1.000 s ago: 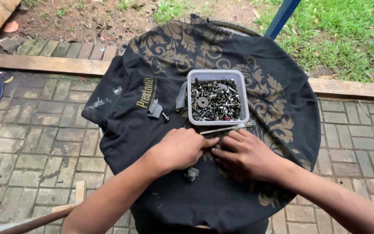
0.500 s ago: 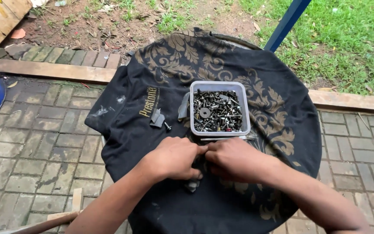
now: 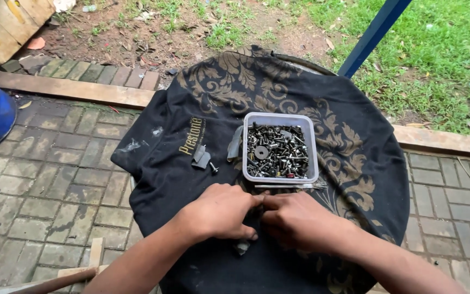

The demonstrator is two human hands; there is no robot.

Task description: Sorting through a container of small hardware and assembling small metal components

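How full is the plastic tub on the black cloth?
Nearly full. The tub stands upright and lidless, with screws and bolts piled almost to its rim.

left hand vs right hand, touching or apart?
Touching. The head view shows the fingertips of the left hand meeting those of the right hand with no gap, on the black cloth just below the container of screws.

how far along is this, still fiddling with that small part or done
Set out already: a tub full of screws and bolts on the black cloth, with a loose bolt and grey scraps beside it. In hand: the left hand and right hand meet fingertip to fingertip just below the tub, on something too small to make out. Left: nothing looks finished; a small grey piece lies under the left hand.
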